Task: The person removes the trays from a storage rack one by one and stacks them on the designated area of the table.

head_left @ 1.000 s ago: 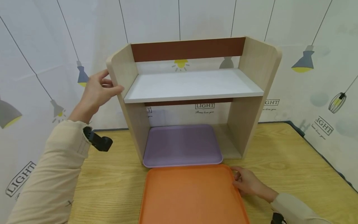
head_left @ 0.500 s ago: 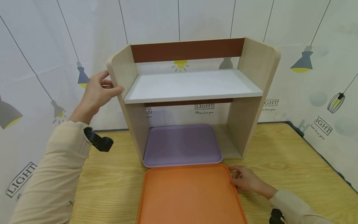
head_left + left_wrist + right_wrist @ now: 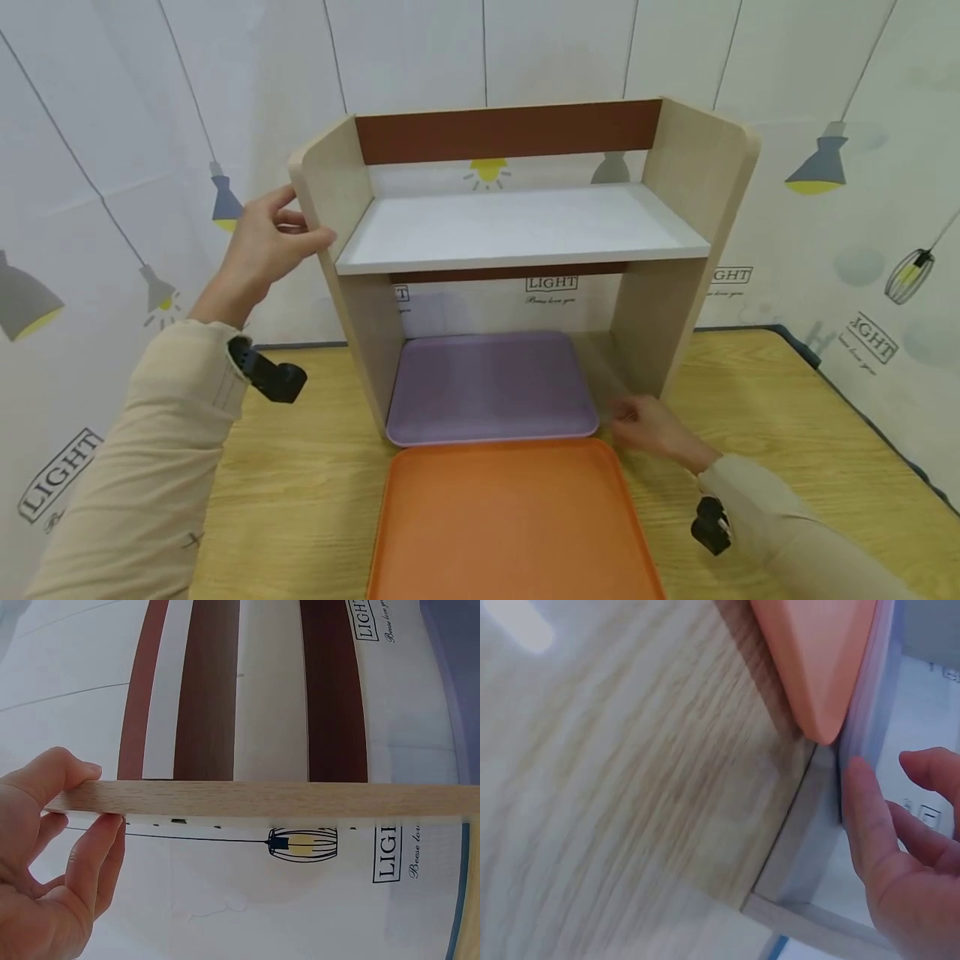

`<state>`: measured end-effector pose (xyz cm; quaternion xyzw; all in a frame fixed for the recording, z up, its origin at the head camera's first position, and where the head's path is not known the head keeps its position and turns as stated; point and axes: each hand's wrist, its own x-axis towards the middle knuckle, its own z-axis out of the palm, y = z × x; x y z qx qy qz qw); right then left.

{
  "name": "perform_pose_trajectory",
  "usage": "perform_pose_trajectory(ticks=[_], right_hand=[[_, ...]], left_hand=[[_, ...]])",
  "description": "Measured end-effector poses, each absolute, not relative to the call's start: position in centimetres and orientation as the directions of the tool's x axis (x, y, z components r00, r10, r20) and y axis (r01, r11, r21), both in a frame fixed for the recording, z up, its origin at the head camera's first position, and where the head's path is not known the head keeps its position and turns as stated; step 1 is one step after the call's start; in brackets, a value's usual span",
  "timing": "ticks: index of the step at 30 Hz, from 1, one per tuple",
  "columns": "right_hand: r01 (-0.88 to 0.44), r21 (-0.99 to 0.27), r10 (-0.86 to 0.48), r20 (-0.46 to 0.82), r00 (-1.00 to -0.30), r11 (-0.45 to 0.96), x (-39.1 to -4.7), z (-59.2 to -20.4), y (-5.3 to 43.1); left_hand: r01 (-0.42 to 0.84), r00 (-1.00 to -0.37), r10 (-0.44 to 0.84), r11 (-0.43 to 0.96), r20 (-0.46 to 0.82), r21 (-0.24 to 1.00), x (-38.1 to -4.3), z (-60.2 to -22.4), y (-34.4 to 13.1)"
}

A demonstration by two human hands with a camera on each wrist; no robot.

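My left hand (image 3: 261,254) grips the upper left side panel (image 3: 292,799) of a small wooden bookshelf (image 3: 525,225), thumb on one face and fingers on the other. A purple tray (image 3: 491,387) lies on the shelf's bottom board, toward the left side. Just in front of it, an orange tray (image 3: 510,517) lies on the table. At the purple tray's front right corner is my right hand (image 3: 652,427), slightly blurred. The right wrist view shows one digit lying along the purple tray's edge (image 3: 866,712), or very near it; the other fingers are loosely bent and hold nothing.
The bookshelf stands on a wood-grain table (image 3: 765,400). A white backdrop (image 3: 810,50) printed with lamps hangs behind and beside it. On the bottom board (image 3: 600,367), a bare strip shows right of the purple tray.
My right hand has left the orange tray's right edge and moved forward to the purple tray's front right corner. The left hand still holds the side panel; both trays look about where they were.
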<state>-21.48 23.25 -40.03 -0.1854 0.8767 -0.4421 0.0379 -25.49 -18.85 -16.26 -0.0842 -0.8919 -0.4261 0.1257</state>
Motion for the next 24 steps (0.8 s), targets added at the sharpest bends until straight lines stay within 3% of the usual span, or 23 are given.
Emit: perform_pose_trajectory(ticks=[9,24], right_hand=[[-0.093,-0.868,-0.230,-0.026,-0.973,0.489,-23.8,-41.7,21.2],[-0.121,-0.866,-0.195,0.028,-0.980,0.485,-23.6,-42.1,21.3]], left_hand=[[0.256,-0.955,0.044,0.624,0.293,0.739,-25.6,-16.2,-18.9],[0.255,-0.955,0.048,0.636,0.292,0.728,-25.6,-16.2,-19.0]])
